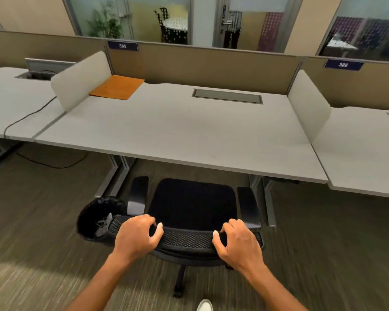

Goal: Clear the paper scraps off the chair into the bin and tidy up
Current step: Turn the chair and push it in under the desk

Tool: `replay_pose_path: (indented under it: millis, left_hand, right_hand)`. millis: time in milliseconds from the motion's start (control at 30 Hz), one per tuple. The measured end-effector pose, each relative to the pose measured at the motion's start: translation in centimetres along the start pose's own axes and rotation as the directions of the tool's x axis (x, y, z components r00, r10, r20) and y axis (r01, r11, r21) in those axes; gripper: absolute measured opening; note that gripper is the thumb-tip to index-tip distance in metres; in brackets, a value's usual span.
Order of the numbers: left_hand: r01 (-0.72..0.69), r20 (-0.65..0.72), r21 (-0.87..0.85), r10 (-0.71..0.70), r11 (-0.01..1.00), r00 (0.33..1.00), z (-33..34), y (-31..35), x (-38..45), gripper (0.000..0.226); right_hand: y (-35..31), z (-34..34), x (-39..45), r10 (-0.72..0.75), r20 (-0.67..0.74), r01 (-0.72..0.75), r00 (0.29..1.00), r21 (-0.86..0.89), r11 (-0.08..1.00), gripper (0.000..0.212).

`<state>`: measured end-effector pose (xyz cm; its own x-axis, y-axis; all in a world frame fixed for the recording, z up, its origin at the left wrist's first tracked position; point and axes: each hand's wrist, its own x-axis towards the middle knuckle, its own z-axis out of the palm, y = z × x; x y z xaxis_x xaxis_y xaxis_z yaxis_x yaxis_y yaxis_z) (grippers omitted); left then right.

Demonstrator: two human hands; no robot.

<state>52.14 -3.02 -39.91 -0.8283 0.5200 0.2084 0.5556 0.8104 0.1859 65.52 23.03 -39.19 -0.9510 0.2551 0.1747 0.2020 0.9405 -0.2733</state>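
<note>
Gripping the top edge of the chair's (192, 205) mesh backrest, the left hand (137, 236) and the right hand (239, 242) were both curled closed over it, fingers hooked over the front and thumbs behind, one near each end. The black seat showed no paper scraps at all, so the clearing part of the task looked done. Crumpled white paper (103, 225) lay inside the black-lined bin (92, 217), which stood on the carpet just beside the chair's left armrest, partly hidden behind the backrest's corner. The chair faced the grey surface (177, 131) with its seat front near the edge but not tucked under, so what seemed left was the tidying: pushing the chair in under the surface, judging by the two-handed hold on the backrest. An orange folder (117, 87) rested at the far left corner of the surface against the divider; whether it counted as part of the tidying could not be told. No other scraps were visible on the carpet, though it was blurred.
</note>
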Motion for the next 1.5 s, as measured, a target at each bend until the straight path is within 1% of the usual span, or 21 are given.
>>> replay_pose_path:
  millis: [133, 233, 367, 600, 667, 867, 1000, 1100, 1200, 1300, 1367, 1500]
  left_hand:
    - [0.011, 0.015, -0.015, -0.011, 1.0, 1.0, 0.7, -0.5, 4.5, 0.035]
    - [0.026, 0.039, -0.045, -0.025, 0.999, 0.999, 1.2, -0.7, 7.6, 0.039]
    - [0.017, 0.037, -0.051, -0.015, 0.999, 0.999, 1.4, -1.1, 11.4, 0.039]
    - [0.022, 0.052, -0.068, -0.019, 0.997, 0.998, 1.9, -2.5, 16.8, 0.039]
    - [0.014, 0.054, -0.069, -0.011, 0.997, 0.998, 2.0, -3.0, 18.2, 0.04]
    - [-0.045, 0.053, -0.089, 0.05, 0.995, 0.997, 2.3, -4.7, 22.8, 0.044]
    - [-0.067, 0.045, -0.109, 0.072, 0.992, 0.996, 3.2, -5.9, 25.2, 0.049]
    - [-0.102, 0.005, -0.118, 0.103, 0.988, 0.995, 3.5, -6.7, 26.8, 0.045]
    - [-0.111, -0.023, -0.097, 0.109, 0.989, 0.994, 3.8, -7.0, 27.7, 0.043]
    - [-0.119, -0.003, -0.09, 0.119, 0.989, 0.993, 3.7, -7.0, 27.7, 0.048]
    - [-0.128, 0.035, -0.088, 0.131, 0.988, 0.991, 3.5, -6.9, 27.9, 0.053]
    - [-0.126, 0.071, -0.134, 0.136, 0.983, 0.988, 3.0, -7.1, 27.8, 0.06]
  right_hand:
    - [1.2, 0.7, 4.2, 0.035, -0.016, -0.035, 0.999, 0.032, 0.999, 0.039]
    - [2.2, 1.4, 7.3, 0.041, -0.033, -0.04, 0.999, 0.022, 0.999, 0.04]
    - [3.2, 1.7, 11.3, 0.036, -0.053, -0.034, 0.998, 0.037, 0.999, 0.04]
    - [3.5, 2.1, 16.6, 0.054, -0.055, -0.053, 0.997, 0.02, 0.998, 0.04]
    - [3.4, 2.4, 17.7, 0.065, -0.058, -0.064, 0.996, 0.012, 0.998, 0.041]
    - [3.2, 3.0, 21.3, 0.124, -0.069, -0.122, 0.99, 0.034, 0.992, 0.035]
    - [3.3, 3.5, 23.4, 0.149, -0.071, -0.148, 0.986, 0.008, 0.989, 0.034]
    - [3.2, 3.8, 25.3, 0.165, -0.066, -0.167, 0.984, -0.013, 0.986, 0.031]
    - [3.2, 4.1, 26.4, 0.143, -0.058, -0.145, 0.988, -0.032, 0.989, 0.029]
    - [3.3, 4.4, 26.5, 0.125, -0.069, -0.128, 0.99, -0.036, 0.991, 0.029]
    - [3.2, 4.2, 26.5, 0.127, -0.07, -0.131, 0.989, -0.052, 0.99, 0.027]
    - [2.1, 3.8, 26.2, 0.201, -0.122, -0.208, 0.972, -0.045, 0.977, 0.021]
